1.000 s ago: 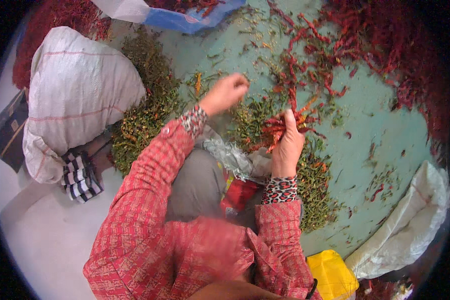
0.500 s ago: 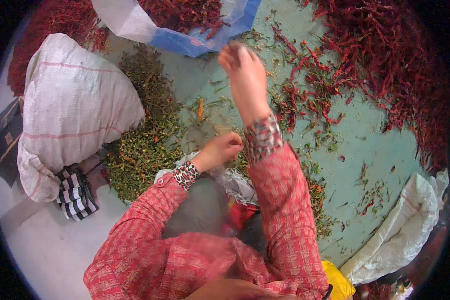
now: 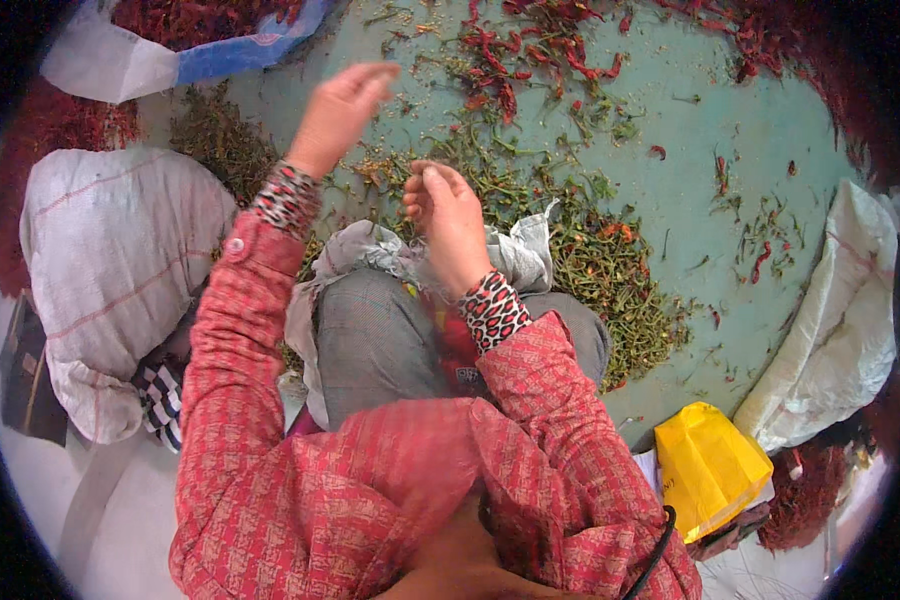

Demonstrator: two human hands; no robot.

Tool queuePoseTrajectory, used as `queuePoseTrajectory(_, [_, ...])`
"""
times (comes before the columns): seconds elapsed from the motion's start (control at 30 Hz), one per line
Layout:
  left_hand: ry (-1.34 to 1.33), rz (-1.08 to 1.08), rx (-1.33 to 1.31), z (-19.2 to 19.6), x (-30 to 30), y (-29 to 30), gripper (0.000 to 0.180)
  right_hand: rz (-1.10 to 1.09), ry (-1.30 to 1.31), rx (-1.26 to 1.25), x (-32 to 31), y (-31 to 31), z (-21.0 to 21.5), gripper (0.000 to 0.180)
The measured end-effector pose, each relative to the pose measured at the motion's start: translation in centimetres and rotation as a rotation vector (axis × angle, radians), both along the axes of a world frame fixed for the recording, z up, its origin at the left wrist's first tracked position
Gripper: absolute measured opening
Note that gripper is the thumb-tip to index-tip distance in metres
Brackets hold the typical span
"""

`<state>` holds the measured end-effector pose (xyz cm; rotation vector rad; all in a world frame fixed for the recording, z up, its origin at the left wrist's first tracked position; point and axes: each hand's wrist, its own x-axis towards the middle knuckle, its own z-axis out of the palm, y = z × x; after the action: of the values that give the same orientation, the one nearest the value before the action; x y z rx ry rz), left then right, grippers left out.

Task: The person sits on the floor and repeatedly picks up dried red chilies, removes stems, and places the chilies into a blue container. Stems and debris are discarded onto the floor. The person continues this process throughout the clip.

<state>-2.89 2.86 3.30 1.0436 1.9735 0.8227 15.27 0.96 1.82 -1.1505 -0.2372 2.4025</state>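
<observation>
Left hand (image 3: 342, 112), blurred, grip impossible to tell; right hand (image 3: 448, 218), fingers loosely curled, whether empty unclear; red chillies (image 3: 507, 100), strewn ahead of the right hand, beside green stems (image 3: 625, 305) that a dragging cuff (image 3: 495, 312) might mix in.

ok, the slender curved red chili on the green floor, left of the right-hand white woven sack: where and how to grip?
Likely mid-length on the slender curved red chili, from above, pinching from left and right: it lies flat, running roughly front to back, with green stems beside it.
</observation>
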Motion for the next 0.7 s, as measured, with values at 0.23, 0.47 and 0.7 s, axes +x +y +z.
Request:
queuePoseTrajectory(0.23, [0.740,-0.422,0.267,-3.2,5.4,6.5,0.023,-0.144,0.099,-0.050,1.1,2.3,0.6,0.022])
queuePoseTrajectory(0.47, [0.903,-0.386,0.067,-4.9,0.2,5.7,0.021,-0.179,0.148,-0.070,1.6,3.8,0.8,0.022])
queuePoseTrajectory(0.7, [0.219,-0.271,-0.066,2.2,6.9,2.4,0.020,-0.250,-0.164,0.289,1.7,5.2,0.8,0.032])
